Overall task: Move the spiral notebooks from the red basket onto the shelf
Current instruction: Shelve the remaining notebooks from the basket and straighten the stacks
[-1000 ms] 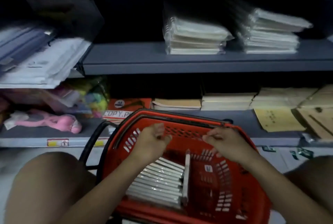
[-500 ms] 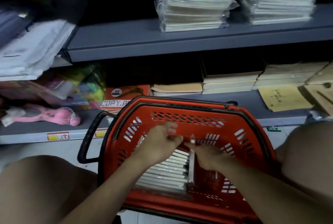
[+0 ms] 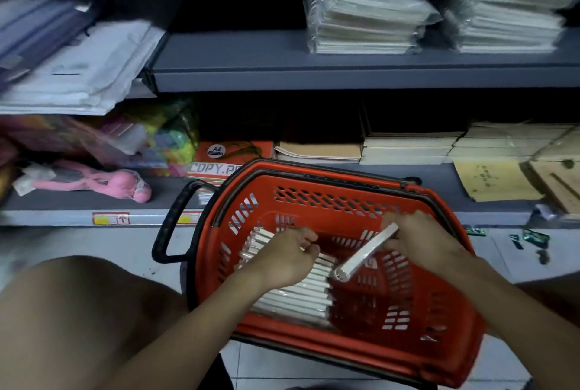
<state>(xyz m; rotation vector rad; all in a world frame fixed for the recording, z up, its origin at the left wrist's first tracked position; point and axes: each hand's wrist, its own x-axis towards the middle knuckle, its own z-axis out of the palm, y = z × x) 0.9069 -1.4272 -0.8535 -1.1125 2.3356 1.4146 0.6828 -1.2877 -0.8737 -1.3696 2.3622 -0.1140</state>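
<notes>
Low in the frame, our left hand (image 3: 290,259) rests with curled fingers on the row of notebooks (image 3: 295,292) standing in the red basket (image 3: 361,355); whether it grips one, we cannot tell. Right of centre, our right hand (image 3: 420,240) pinches one notebook (image 3: 365,253), lifted at a tilt. Next, we judge, it goes to the upper shelf (image 3: 251,60), beside the wrapped stacks (image 3: 364,22).
</notes>
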